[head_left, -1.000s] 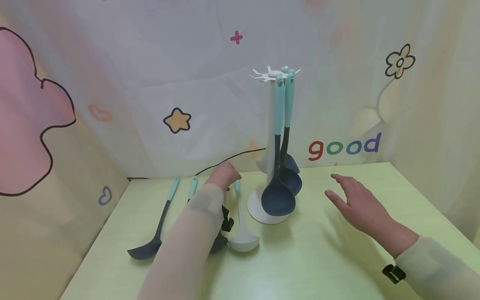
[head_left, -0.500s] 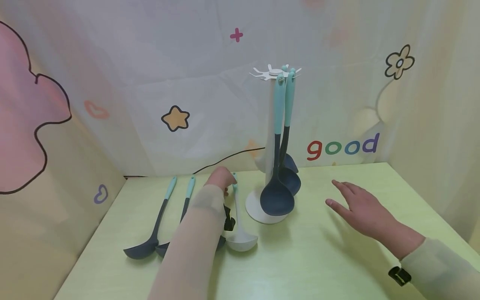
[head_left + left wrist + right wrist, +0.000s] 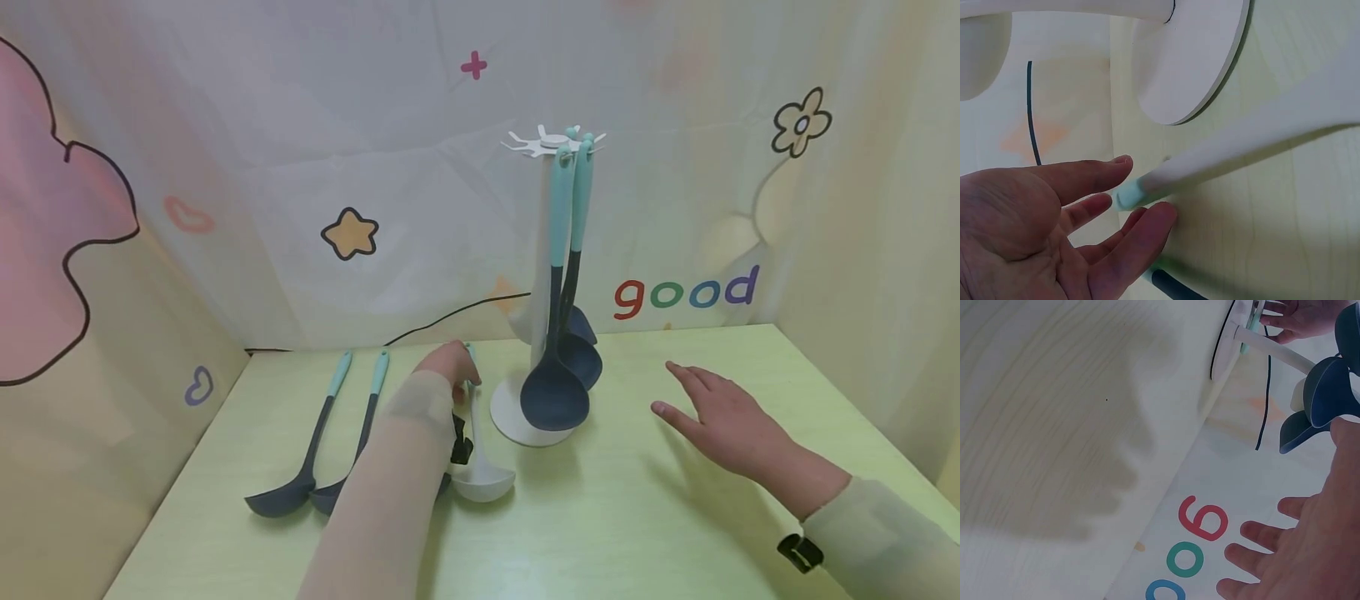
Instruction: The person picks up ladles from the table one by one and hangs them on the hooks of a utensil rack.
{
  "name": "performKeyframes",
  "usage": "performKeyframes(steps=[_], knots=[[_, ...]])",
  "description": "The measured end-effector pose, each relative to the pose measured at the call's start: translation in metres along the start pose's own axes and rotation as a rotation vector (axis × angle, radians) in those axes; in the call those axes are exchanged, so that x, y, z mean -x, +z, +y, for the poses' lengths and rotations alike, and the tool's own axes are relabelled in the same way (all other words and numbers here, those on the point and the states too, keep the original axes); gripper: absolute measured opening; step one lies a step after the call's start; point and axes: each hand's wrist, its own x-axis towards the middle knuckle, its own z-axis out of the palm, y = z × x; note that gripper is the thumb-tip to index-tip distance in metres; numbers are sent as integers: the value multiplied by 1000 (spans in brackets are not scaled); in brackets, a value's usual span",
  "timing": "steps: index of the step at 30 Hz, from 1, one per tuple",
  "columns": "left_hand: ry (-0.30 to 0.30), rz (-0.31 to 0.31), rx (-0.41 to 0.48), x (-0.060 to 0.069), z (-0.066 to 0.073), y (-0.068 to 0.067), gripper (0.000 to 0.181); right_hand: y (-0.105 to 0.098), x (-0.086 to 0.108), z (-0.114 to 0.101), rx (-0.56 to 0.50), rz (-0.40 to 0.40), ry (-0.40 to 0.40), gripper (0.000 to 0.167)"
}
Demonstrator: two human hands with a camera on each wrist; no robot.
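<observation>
Curtained-off indoor work spot, cartoon-printed cloth (image 3: 420, 125) across the top and both sides, pale table (image 3: 600, 533) along the bottom

Three hanging utensils (image 3: 555, 400), three dark ladles (image 3: 288, 497) lying, one white ladle (image 3: 483, 485), one stand (image 3: 513, 421).

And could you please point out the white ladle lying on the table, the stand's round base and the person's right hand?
White ladle (image 3: 483, 487): head view, on its bowl.
Stand's round base (image 3: 1188, 69): left wrist view, on its flat top.
Right hand (image 3: 726, 423): head view, on its back.
</observation>
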Motion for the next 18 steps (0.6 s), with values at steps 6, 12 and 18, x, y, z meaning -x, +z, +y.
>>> performKeyframes(steps=[6,12,18], knots=[[7,-11,-22,0,3,4,16,2,1,2,-17,5,8,83],[28,0,-22,10,6,7,59,5,3,3,-19,1,13,85],[5,-45,-23,11,7,11,94,3,3,2,-10,4,-7,83]])
